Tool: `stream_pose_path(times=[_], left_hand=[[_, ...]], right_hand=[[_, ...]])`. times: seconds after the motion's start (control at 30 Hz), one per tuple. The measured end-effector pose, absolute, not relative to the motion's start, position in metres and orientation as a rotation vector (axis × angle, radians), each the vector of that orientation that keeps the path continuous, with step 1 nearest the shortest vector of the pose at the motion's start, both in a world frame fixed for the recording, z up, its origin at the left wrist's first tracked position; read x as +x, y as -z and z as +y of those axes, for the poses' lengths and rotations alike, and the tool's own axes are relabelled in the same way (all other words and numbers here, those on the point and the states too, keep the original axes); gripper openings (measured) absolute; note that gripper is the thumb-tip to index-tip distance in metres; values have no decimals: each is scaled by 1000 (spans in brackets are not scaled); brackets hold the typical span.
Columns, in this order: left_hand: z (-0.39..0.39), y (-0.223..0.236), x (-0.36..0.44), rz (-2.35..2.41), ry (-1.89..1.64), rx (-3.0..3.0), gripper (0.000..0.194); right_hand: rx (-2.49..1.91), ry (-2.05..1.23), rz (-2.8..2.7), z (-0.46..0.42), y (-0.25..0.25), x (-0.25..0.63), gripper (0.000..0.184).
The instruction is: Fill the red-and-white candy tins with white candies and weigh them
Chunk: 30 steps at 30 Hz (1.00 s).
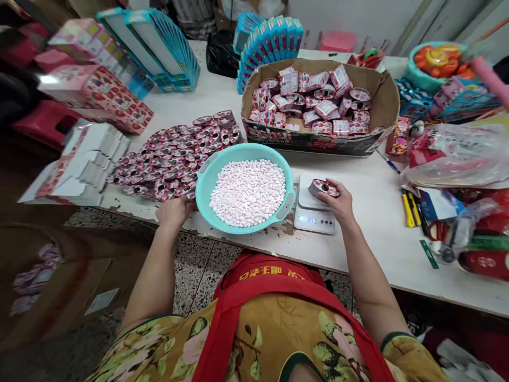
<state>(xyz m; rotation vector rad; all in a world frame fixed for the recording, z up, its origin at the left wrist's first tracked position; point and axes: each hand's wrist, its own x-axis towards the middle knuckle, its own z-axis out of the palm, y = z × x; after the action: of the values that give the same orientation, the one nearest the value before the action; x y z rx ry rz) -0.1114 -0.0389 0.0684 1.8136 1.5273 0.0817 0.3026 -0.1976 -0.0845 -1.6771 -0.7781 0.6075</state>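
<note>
My right hand (pixel 341 204) grips a small red-and-white printed carton (pixel 324 187) with an oval opening in its top. The carton is over the pan of a white digital scale (pixel 315 220) with a lit display; whether it rests there I cannot tell. My left hand (pixel 174 213) is closed at the front edge of a block of standing cartons (pixel 170 151) of the same kind, its fingertips partly hidden. Between my hands, a turquoise basin (pixel 203 199) holds many small pale pink candies (pixel 248 192).
Behind the basin, an open cardboard box (pixel 318 142) holds more filled-looking cartons. Flat white packaging (pixel 85 164) is stacked at left, with blue display boxes (pixel 159 50) behind. Plastic bags (pixel 457 154), a yellow cutter (pixel 407 209) and scissors (pixel 437 233) lie at right.
</note>
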Motion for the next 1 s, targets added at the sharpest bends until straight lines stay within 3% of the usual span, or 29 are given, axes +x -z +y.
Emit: stream_pose_path(times=[0.07, 0.2, 0.27, 0.37, 0.43, 0.53, 0.7, 0.83, 1.0], left_hand=[[-34, -63, -107, 1499, -48, 1758, 70], [-16, -56, -120, 1432, -22, 1665, 81], [-4, -51, -121, 1412, -188, 1619, 82], [10, -35, -98, 1299, -588, 1346, 55], [14, -22, -70, 1198, -543, 1102, 33], [12, -5, -31, 1078, -344, 948, 16], [10, -1, 3, 1045, -332, 1023, 21], [9, -13, 31, 974, -248, 1105, 10], [-16, -28, 93, 831, -85, 1456, 12]], right_hand=[[-1657, -572, -775, -206, 83, 308, 77], [-1622, -416, -612, -228, 82, 320, 60], [-1596, -372, -511, -239, 81, 322, 57], [-1566, -387, -411, -253, 78, 318, 54], [-1566, -415, -383, -261, 75, 312, 53], [-1579, -421, -383, -275, 72, 306, 52], [-1570, -403, -351, -296, 73, 307, 48], [-1551, -420, -308, -304, 77, 308, 45], [-1546, -452, -299, -302, 83, 304, 46]])
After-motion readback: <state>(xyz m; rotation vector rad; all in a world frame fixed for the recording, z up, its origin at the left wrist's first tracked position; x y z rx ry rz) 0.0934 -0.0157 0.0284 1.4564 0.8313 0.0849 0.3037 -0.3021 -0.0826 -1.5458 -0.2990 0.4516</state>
